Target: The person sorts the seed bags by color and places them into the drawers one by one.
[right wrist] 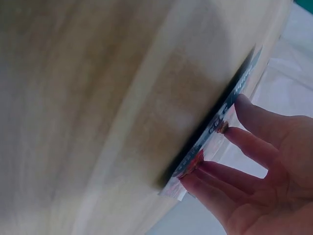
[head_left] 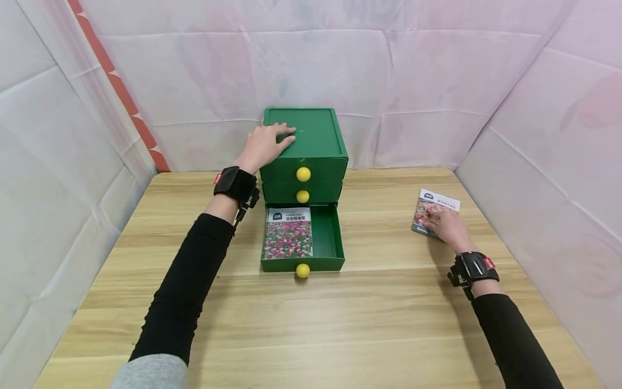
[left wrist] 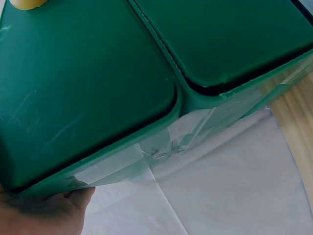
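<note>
- The wooden desk (head_left: 389,302) fills the lower part of the head view, walled in by pale sheeting at the back and both sides.
- A green three-drawer cabinet (head_left: 316,156) stands at the centre back of the desk. Its top two drawers are closed, each with a yellow knob, and the bottom drawer (head_left: 332,237) is pulled out toward the viewer.
- A seed packet printed with flowers (head_left: 288,233) lies flat in the left part of the open drawer; the right part shows bare green floor.
- The left hand (head_left: 266,145) lies with flat, relaxed fingers on the cabinet's top, upper centre of the frame, gripping nothing. Judged from this, it steadies the cabinet, and keeping that downward press would stop the light cabinet sliding.
- A second seed packet (head_left: 431,208) lies on the desk at the right, well apart from the cabinet.
- The right hand (head_left: 449,227) rests its nearly straight fingertips (right wrist: 230,134) on this packet's near edge, not yet closed round it. The packet lies thin and flat, so lifting it probably calls for levering one edge up or sliding it before pinching.
</note>
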